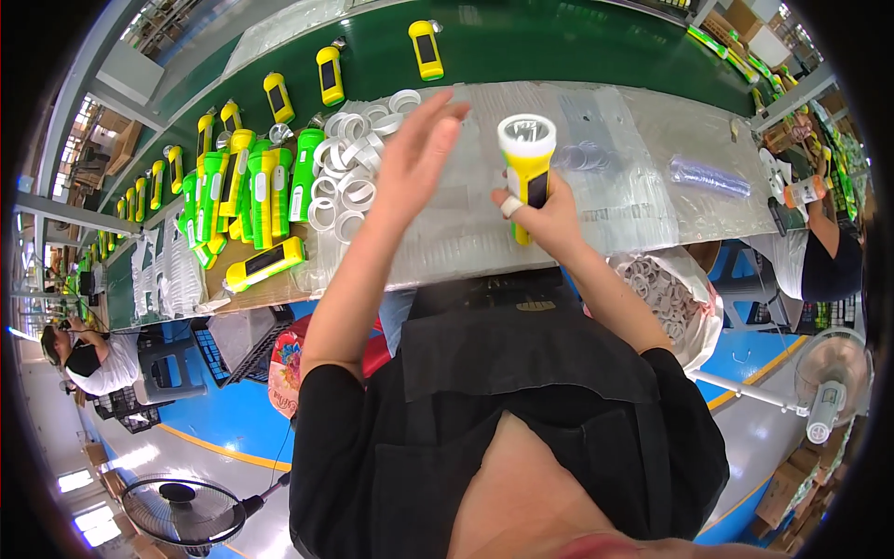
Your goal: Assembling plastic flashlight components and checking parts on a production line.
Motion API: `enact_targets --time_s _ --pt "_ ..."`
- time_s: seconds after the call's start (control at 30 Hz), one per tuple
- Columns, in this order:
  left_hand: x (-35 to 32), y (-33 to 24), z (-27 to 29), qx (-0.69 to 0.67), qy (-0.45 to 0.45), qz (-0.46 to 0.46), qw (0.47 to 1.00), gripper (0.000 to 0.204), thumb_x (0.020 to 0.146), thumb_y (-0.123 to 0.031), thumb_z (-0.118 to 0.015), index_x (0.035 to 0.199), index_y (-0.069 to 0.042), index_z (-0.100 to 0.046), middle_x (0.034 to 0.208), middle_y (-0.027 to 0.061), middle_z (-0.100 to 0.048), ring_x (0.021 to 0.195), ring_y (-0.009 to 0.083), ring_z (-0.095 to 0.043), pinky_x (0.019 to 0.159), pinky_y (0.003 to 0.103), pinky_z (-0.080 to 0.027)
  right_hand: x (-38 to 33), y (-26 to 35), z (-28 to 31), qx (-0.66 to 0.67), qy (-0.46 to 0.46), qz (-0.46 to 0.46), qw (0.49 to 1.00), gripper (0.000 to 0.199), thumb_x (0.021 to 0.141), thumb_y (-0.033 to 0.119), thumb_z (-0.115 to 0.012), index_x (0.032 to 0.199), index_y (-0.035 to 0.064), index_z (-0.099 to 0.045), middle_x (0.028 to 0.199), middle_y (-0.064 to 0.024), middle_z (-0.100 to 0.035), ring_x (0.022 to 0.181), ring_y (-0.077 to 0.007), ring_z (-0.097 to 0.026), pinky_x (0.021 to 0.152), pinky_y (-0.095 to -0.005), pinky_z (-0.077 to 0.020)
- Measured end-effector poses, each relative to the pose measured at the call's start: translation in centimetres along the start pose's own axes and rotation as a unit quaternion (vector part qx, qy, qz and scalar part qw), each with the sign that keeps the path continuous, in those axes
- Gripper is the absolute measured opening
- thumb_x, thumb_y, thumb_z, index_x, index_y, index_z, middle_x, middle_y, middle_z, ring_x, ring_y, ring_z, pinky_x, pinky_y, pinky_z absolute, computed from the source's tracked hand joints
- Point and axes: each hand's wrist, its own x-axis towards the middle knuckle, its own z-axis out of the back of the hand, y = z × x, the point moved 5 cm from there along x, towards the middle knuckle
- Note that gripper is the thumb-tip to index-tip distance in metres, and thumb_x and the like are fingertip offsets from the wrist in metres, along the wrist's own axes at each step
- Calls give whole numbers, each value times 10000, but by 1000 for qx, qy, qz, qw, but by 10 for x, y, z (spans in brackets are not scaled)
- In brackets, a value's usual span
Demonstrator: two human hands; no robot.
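At the desk (447, 244), right hand (548, 218) grasps a yellow flashlight (528, 162), white-rimmed head pointing up, away from the person. Left hand (417, 156) is raised, fingers extended, holding nothing. White rings (365, 154) heaped just left of left hand; green-and-yellow flashlights (258, 191) further left. Clear discs (587, 156) near right hand, on its right.

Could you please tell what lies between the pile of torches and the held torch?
The head view shows white rings beside the pile, then plastic sheeting, with the left grip raised between.
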Motion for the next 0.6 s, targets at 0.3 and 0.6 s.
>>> enact_targets --time_s 0.3,0.6 --pt "-23 -19 -74 -198 184 141 952 210 798 -118 -722 948 -21 -611 831 93 -680 788 173 -674 701 314 -549 -39 19 -10 99 218 -88 967 242 744 49 -690 932 38 -539 721 -42 -571 548 -143 -606 487 -283 -495" --pt "7 -5 -73 -193 199 159 947 403 845 -365 -612 1016 -1 -583 868 163 -668 831 250 -667 853 411 -532 -6 14 -13 237 374 -143 885 430 740 159 -727 1055 27 -464 679 -76 -541 509 -169 -569 467 -282 -485"
